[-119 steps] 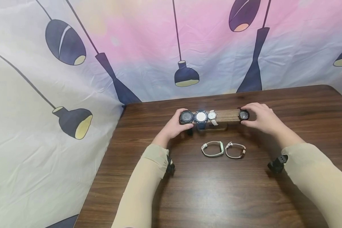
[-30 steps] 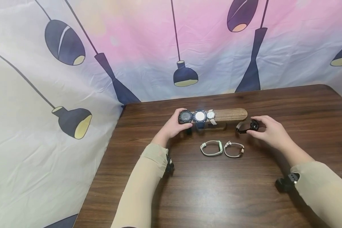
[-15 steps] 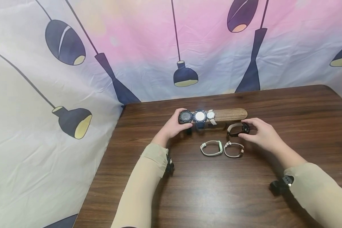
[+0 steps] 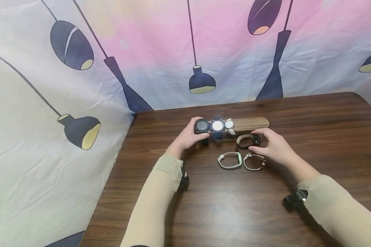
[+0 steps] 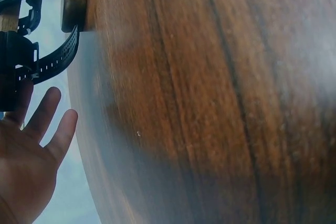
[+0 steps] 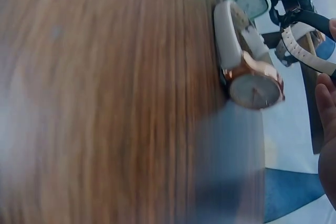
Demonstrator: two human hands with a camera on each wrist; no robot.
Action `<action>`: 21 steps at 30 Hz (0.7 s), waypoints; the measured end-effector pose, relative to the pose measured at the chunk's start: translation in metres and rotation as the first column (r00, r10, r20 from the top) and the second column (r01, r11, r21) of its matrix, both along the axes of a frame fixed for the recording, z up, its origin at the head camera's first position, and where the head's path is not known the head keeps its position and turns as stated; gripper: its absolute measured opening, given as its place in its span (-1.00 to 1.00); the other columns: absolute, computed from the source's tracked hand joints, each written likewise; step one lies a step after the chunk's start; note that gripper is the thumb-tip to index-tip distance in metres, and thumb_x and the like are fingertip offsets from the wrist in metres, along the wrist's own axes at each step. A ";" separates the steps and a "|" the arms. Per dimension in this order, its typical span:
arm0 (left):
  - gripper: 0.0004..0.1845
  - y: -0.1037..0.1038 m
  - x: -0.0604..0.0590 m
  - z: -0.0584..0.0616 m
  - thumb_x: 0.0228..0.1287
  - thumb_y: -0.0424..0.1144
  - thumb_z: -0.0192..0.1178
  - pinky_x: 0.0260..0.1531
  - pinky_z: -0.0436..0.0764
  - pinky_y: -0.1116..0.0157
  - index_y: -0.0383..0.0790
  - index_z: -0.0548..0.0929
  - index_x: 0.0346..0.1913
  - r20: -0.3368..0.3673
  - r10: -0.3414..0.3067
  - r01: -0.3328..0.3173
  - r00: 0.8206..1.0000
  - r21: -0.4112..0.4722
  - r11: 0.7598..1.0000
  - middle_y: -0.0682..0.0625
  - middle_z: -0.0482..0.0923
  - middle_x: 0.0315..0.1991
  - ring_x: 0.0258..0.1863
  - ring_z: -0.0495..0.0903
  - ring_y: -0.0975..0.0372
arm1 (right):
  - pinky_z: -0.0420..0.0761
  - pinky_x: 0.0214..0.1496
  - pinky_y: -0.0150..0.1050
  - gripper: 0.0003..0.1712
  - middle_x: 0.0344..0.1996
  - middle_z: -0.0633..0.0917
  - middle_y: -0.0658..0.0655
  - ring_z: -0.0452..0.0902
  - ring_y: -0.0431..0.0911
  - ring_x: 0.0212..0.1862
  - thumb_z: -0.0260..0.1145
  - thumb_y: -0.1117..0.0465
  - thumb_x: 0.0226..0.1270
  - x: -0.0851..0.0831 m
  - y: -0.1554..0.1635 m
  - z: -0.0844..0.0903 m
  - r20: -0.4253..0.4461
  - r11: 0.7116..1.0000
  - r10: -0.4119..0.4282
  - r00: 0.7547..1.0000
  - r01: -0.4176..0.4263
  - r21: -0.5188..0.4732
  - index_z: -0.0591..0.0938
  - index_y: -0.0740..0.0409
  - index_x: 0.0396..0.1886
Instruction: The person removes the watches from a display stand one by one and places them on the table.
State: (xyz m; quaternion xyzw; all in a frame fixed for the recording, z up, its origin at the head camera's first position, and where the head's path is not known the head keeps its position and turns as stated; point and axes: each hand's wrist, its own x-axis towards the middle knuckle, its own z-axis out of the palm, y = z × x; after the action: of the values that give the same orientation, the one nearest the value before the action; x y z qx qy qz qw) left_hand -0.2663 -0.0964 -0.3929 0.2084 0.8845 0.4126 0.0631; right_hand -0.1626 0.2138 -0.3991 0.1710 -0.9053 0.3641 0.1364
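Right grip (image 4: pixel 274 147) pinches the round black watch (image 4: pixel 255 140), its strap loop (image 4: pixel 243 136) toward left, in front of the brown wooden bar (image 4: pixel 251 124)

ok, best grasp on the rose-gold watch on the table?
Probably pinch its case by near and far edges, from the head view's right: strap loop lies on its side, dial outward at right end, mint-green watch close on the left.

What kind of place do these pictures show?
Probably an indoor, makeshift tabletop work area: a wood-grain table, a lamp-printed cloth hanging behind it, and a wooden stand holding three watches.
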 end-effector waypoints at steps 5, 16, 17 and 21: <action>-0.26 0.001 0.000 0.000 0.12 -0.01 0.34 0.15 0.33 0.16 0.00 0.18 0.29 0.001 0.001 -0.001 1.000 -0.010 1.000 -0.04 0.35 0.17 0.13 0.39 0.17 | 0.39 0.04 0.06 -0.42 -0.03 0.56 0.26 0.46 0.15 0.03 0.50 0.17 0.00 -0.001 -0.012 -0.001 0.009 0.999 0.029 1.000 -0.029 -0.014 0.52 0.28 0.02; -0.26 0.001 -0.001 -0.001 0.12 -0.01 0.34 0.15 0.34 0.15 0.01 0.18 0.29 0.005 -0.004 0.004 1.000 -0.009 1.000 -0.05 0.35 0.16 0.12 0.40 0.16 | 0.42 0.07 0.04 -0.40 -0.02 0.55 0.22 0.47 0.12 0.03 0.51 0.17 0.00 -0.002 -0.045 -0.005 0.049 0.992 0.109 0.993 -0.105 -0.074 0.50 0.25 0.03; -0.26 0.001 -0.001 0.000 0.12 -0.01 0.34 0.14 0.34 0.15 0.01 0.18 0.29 0.004 -0.004 0.004 1.000 -0.009 1.000 -0.05 0.35 0.16 0.12 0.40 0.16 | 0.43 0.07 0.04 -0.41 -0.03 0.55 0.22 0.48 0.13 0.03 0.51 0.18 0.00 -0.002 -0.048 -0.006 0.051 0.991 0.117 0.992 -0.113 -0.077 0.50 0.26 0.03; -0.27 0.001 -0.001 0.000 0.12 -0.01 0.34 0.14 0.34 0.16 0.01 0.18 0.28 -0.004 0.000 0.000 1.000 -0.008 1.000 -0.05 0.36 0.15 0.11 0.41 0.16 | 0.46 0.06 0.01 -0.40 -0.04 0.56 0.22 0.51 0.12 0.00 0.52 0.19 -0.02 -0.003 -0.061 -0.007 0.063 0.986 0.149 0.987 -0.143 -0.087 0.51 0.28 0.02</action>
State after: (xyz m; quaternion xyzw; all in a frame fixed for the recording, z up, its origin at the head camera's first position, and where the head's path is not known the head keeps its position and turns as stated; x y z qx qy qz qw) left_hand -0.2668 -0.0958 -0.3931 0.2087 0.8864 0.4086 0.0623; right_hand -0.1659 0.1528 -0.4063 0.2183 -0.8789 0.4156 0.0848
